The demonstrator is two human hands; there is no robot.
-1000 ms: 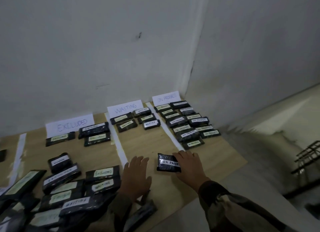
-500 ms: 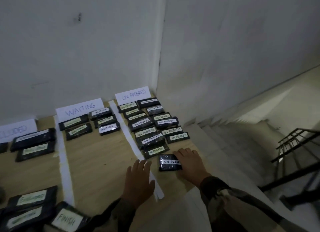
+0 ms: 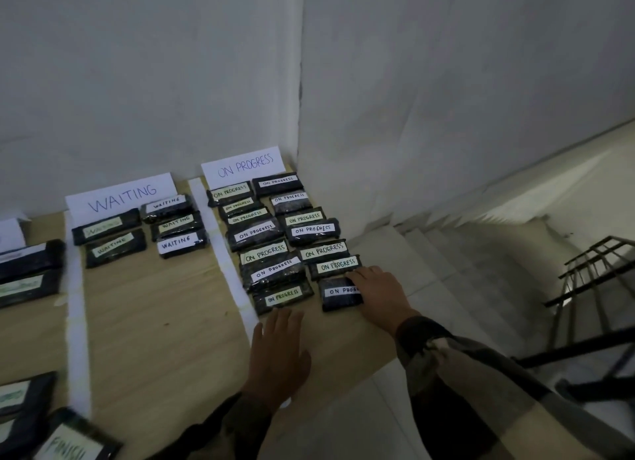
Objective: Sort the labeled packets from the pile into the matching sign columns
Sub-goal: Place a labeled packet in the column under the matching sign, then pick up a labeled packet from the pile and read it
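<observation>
Packet (image 3: 338, 294) labelled ON PROGRESS, on the counter (image 3: 154, 305) at the near end of the ON PROGRESS sign (image 3: 244, 165) column, my right hand (image 3: 379, 294) pressing its right end with fingers extended, my left hand (image 3: 278, 353) open, flat on the counter nearby

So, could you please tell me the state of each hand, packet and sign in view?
Right hand, resting flat on the nearest ON PROGRESS packet's right end.
Left hand, flat on the table, holding nothing.
Nearest ON PROGRESS packet, lying label-up at its column's near end.
WAITING packets, five lying label-up under the WAITING sign.
FINISH packet, unsorted, at the lower left.
</observation>
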